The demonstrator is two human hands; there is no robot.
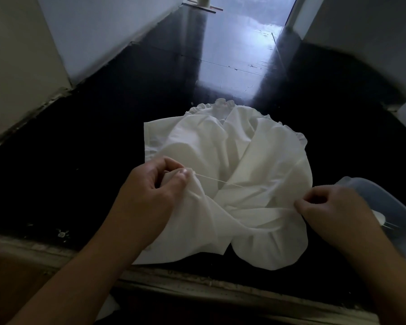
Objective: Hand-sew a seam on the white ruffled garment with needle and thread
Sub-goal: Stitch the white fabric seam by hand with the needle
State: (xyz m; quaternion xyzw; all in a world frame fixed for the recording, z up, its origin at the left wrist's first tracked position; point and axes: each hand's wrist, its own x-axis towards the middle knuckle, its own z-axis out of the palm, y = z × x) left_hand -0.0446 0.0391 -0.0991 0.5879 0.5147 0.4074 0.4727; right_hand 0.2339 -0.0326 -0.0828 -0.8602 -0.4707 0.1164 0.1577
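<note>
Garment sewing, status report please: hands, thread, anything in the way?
Left hand pinches garment fold. Right hand pinches thread, drawn taut. Needle not discernible. Translucent container beside right hand, not blocking.

garment [232, 174] on floor [103, 148], container [389, 207] right

Readable text, labels, brands, numbers, signs: none showing in the head view.
</note>
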